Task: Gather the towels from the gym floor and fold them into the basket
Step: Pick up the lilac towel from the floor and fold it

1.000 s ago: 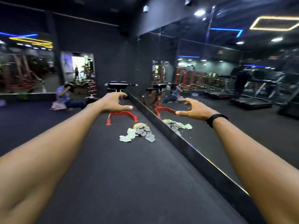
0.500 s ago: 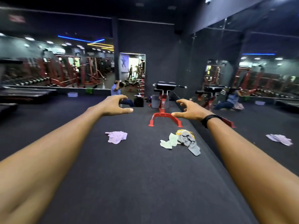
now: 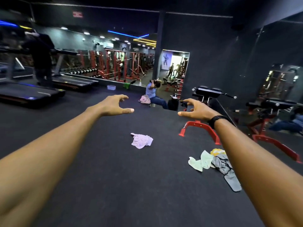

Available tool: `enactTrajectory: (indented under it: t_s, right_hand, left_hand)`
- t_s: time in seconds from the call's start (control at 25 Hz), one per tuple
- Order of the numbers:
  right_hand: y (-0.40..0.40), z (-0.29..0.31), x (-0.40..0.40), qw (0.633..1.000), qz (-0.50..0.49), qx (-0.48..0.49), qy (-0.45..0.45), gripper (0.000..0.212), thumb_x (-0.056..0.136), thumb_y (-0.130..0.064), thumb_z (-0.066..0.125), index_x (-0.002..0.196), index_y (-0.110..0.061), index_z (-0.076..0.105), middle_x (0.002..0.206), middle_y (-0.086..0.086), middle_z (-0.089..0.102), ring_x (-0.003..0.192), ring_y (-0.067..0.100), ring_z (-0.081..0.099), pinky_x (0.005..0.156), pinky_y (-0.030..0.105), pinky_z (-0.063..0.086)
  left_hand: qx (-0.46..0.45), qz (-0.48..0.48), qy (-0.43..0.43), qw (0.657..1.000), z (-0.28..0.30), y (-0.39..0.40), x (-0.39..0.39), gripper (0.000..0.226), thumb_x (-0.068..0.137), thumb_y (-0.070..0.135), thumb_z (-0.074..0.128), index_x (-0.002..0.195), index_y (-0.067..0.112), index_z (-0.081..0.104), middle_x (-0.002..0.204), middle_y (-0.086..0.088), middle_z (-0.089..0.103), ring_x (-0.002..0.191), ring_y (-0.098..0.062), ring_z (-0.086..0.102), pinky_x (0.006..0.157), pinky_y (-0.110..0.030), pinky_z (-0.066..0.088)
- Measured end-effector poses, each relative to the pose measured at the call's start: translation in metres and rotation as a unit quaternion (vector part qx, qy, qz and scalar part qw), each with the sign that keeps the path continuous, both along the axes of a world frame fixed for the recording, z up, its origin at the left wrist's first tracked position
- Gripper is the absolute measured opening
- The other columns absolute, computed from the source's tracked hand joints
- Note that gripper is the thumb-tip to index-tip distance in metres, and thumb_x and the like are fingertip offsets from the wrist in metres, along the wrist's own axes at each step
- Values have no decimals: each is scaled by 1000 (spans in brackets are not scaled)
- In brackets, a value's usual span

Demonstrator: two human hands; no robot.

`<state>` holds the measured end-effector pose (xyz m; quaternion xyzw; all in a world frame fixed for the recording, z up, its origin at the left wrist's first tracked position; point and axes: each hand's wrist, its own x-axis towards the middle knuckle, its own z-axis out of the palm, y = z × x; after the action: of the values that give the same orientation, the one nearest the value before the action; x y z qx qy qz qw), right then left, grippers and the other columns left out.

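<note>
I see the dark gym floor (image 3: pixel 114 185) running ahead, with a red-footed bench (image 3: pixel 199 126) by the mirrored wall on the right. Both my arms are stretched forward, I judge as a reach toward the towels. The heap of towels (image 3: pixel 214 163), pale green, yellow and grey, lies near the mirror beneath my right forearm, its grey tail running long toward me. The pink striped towel (image 3: pixel 141 140) lies crumpled mid-floor, well apart from the heap, with no clear long axis. My left hand (image 3: pixel 114 106) and right hand (image 3: pixel 196 110) hover empty, fingers loosely curled. No basket shows.
</note>
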<state>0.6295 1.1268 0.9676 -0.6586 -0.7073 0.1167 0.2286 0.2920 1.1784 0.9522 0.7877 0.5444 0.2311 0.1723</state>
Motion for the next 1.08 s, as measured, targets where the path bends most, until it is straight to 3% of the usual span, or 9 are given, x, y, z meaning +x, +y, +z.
enactTrajectory:
  t_s: [0.28,0.56,0.88,1.08]
  right_hand:
    - [207,-29,-8,1000,16,0,13,68,81,-37,74,139,-15,45,137,9,51,120,23,53,98,32,43]
    - [421,-22,-14,1000,6,-16,16,69,82,-38,72,141,-16,42,142,8,47,124,23,51,96,28,41]
    - [634,-57,38,999,-8,-41,18,69,80,-43,73,139,-18,45,142,8,48,122,24,52,100,35,43]
    - [795,-80,75,998,6,-52,27,71,79,-43,74,139,-15,46,139,6,50,121,21,53,96,28,41]
  left_hand:
    - [-11,29,-14,999,-34,201,-21,81,73,61,69,141,27,42,140,-3,52,128,-20,48,106,-36,38]
    - [-35,24,-12,999,-16,422,-17,79,74,60,69,141,27,42,139,-2,51,128,-20,48,105,-37,39]
    - [-63,24,11,998,-58,625,16,80,75,59,69,142,26,41,141,-3,50,131,-21,46,104,-36,37]
    - [-79,40,1,996,-83,765,49,80,76,57,70,143,24,41,142,-3,49,132,-19,45,104,-34,37]
